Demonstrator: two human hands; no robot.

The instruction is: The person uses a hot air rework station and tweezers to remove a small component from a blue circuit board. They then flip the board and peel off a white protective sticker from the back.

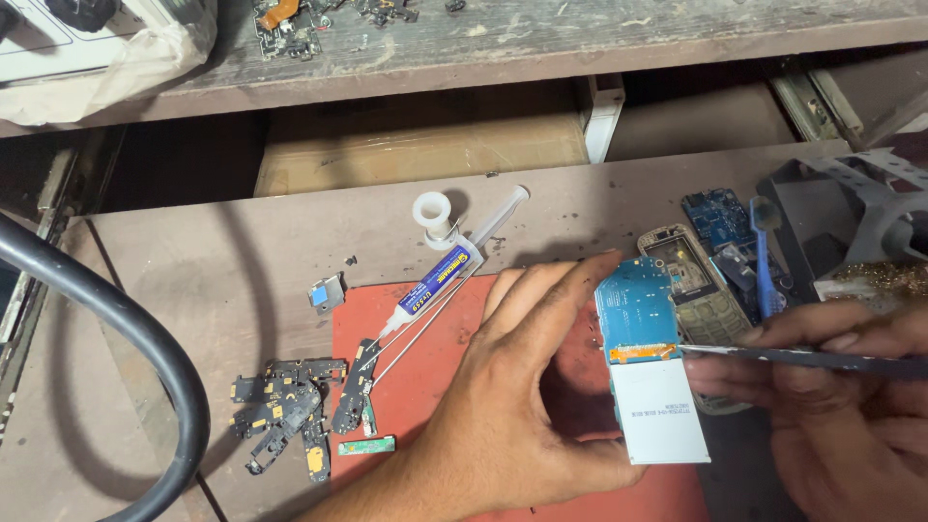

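soft daylight, dim edges

even, moderate light falls from above onto the bench; the recess under the shelf point(503, 39) and the left margin sit in deep shadow. centre is sharp, the right hand point(841, 406) slightly blurred, no glare

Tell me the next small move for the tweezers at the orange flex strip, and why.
Probably slide the tweezers tip a little further under the orange flex strip and lift gently: the tip already touches its right end, the right hand grips the tool, and the left hand steadies the blue circuit board.
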